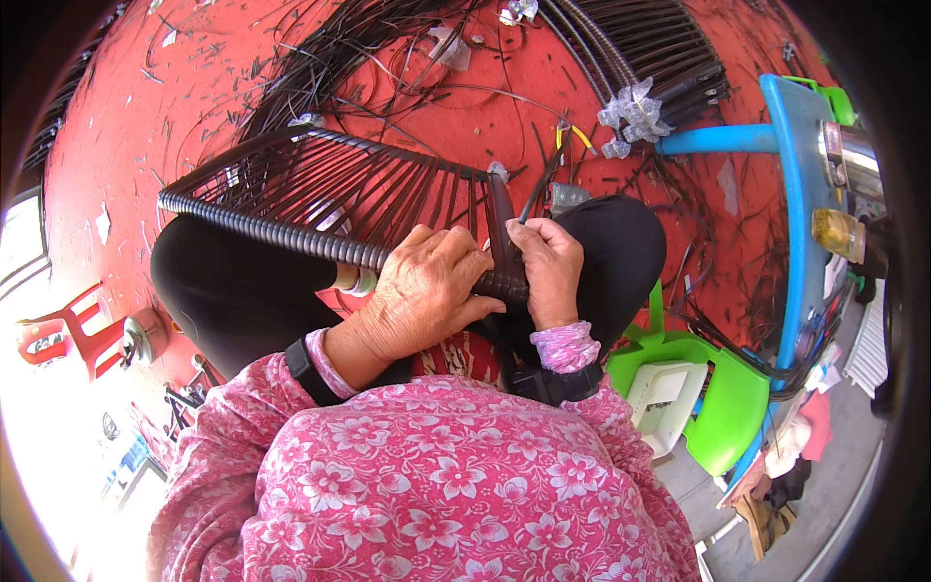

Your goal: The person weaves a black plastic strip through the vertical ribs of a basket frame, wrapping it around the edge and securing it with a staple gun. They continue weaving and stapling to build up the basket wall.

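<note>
Across my thighs lies a frame (pixel 276 234) wound with dark plastic strip, with many strips strung between its wrapped bars. My left hand (pixel 429 280) rests over the near wrapped bar close to its right-hand corner, thumb and fingers around it. Just right of that corner, my right hand (pixel 547 265) pinches a dark flat strip (pixel 544 182) between thumb and fingers; the strip extends up and away from me. Part of the corner is hidden under my left hand.
Strip bundles (pixel 291 94) and offcuts lie on the red floor. Beyond my right knee are yellow-handled pliers (pixel 582 138) and another strung frame (pixel 654 44). At right stand a blue table (pixel 789 218) and a green plastic chair (pixel 734 415) holding a white tray (pixel 665 400). A red stool (pixel 87 327) is at left.
</note>
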